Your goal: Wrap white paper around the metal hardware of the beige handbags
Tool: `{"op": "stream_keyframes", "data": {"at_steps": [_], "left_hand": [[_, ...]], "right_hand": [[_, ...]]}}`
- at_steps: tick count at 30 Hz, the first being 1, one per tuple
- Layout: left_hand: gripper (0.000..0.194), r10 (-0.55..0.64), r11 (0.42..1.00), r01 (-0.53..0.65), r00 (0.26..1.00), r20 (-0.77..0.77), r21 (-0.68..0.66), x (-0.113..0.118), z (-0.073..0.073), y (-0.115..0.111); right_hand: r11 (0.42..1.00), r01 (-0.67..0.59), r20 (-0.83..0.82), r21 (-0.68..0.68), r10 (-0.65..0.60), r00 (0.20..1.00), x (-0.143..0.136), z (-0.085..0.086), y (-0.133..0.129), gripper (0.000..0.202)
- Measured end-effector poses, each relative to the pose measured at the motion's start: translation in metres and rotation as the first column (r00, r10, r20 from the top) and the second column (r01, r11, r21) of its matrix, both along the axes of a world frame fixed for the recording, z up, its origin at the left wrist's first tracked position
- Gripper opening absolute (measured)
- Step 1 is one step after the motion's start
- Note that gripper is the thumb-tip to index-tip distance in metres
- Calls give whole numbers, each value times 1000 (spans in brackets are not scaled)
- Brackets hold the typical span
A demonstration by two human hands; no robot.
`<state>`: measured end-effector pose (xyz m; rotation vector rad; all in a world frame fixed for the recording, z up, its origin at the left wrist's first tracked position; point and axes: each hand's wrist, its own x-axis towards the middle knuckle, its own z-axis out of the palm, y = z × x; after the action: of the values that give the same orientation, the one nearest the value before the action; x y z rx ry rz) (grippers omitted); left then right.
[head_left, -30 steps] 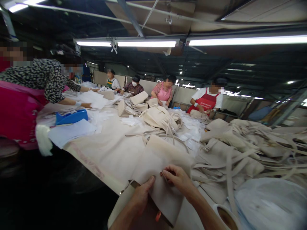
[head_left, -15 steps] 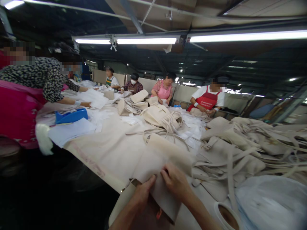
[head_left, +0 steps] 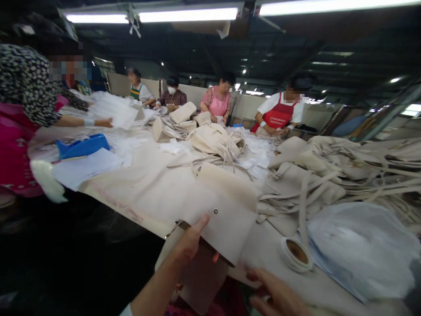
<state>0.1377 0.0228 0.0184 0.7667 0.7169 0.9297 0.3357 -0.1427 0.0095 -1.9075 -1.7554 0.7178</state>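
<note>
A beige bag [head_left: 226, 197] lies at the near edge of the table, its flap spread upward with a small round metal snap on it. My left hand [head_left: 189, 245] grips the bag at the flap's lower edge, thumb on top, the other fingers hidden beneath. Under the flap the darker inside shows, with a small orange-red piece. To the right of the bag, my right hand [head_left: 274, 292] is off it, slightly blurred, its fingers apart and nothing visible between them. A roll of white tape [head_left: 297, 254] sits on the table just beyond that hand.
Beige bags and straps [head_left: 315, 175] are heaped at right, above a clear plastic bag [head_left: 362, 245]. More bags [head_left: 213, 140] lie mid-table. White sheets [head_left: 87, 166] and a blue holder [head_left: 83, 147] are at left. Several people work around the table [head_left: 158, 175].
My right hand has let go of the flap and moved down and right, uncovering the snap. My left hand stays on the bag. The view has tilted down.
</note>
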Motion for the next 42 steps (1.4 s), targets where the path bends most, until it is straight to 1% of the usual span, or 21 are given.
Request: {"op": "stream_keyframes", "data": {"at_steps": [3,6,7,10,13,15,17,21,25,26,28,31,32,33,34,36,37,38,39,40,42], "left_hand": [[34,-8,1000,8,1000,8,-30,0,5,-3],[36,-39,997,43,997,64,-70,0,8,-9],[37,-42,997,46,997,62,-61,0,9,-12],[32,-57,998,56,998,16,21,-2,9,-23],[32,-130,991,127,989,64,50,-12,6,-30],[34,-182,983,182,979,87,7,-28,0,-32],[34,-196,976,201,979,54,-87,-48,-9,-31],[38,-85,965,96,995,58,-242,-85,-27,-27],[29,-18,969,51,990,138,-241,-96,-25,-27],[27,-12,975,38,993,118,-219,-95,-22,-27],[35,2,990,0,1000,17,-142,-91,-16,-27],[45,5,999,-11,988,-155,-41,-85,-9,-26],[46,-9,999,3,983,-182,-34,-83,-8,-25],[46,-27,999,20,982,-188,-39,-82,-7,-24],[45,-46,998,37,982,-183,-51,-81,-7,-23],[44,-72,996,62,984,-162,-67,-80,-6,-22],[43,-78,995,68,986,-149,-70,-81,-6,-22],[42,-81,995,72,987,-136,-73,-81,-5,-21],[42,-83,994,74,989,-126,-77,-81,-4,-21],[41,-85,994,76,989,-121,-82,-82,-4,-21],[40,-91,993,81,987,-130,-83,-83,-3,-21]], "right_hand": [[988,153,-77,12,-152,985,-18,7,13,21],[975,209,-208,69,-191,959,-39,14,30,18],[972,229,-214,59,-211,954,-45,15,34,23],[946,323,-37,30,-322,946,-52,15,45,37],[931,358,184,72,-365,913,-42,12,59,26],[936,340,246,95,-353,903,-29,11,73,22],[942,311,271,125,-334,903,-15,12,87,19],[947,286,329,145,-318,889,-1,13,106,20],[944,309,377,113,-328,866,1,13,106,26],[945,311,382,100,-325,865,1,13,102,29],[939,328,382,105,-343,858,1,16,92,39],[886,339,365,317,-444,818,-9,21,71,50],[858,332,334,392,-469,818,-16,22,64,51],[850,324,280,416,-458,844,-25,21,58,51],[878,303,199,371,-394,897,-36,19,52,50],[977,163,-85,135,-153,985,-61,12,45,45],[999,43,-265,9,-39,964,-74,7,45,43],[993,-74,-434,-92,27,901,-87,3,46,41],[973,-156,-568,-170,33,822,-97,-1,49,41],[954,-189,-661,-234,-13,751,-106,-4,54,42],[931,-156,-748,-329,-156,645,-118,-5,69,49]]}}
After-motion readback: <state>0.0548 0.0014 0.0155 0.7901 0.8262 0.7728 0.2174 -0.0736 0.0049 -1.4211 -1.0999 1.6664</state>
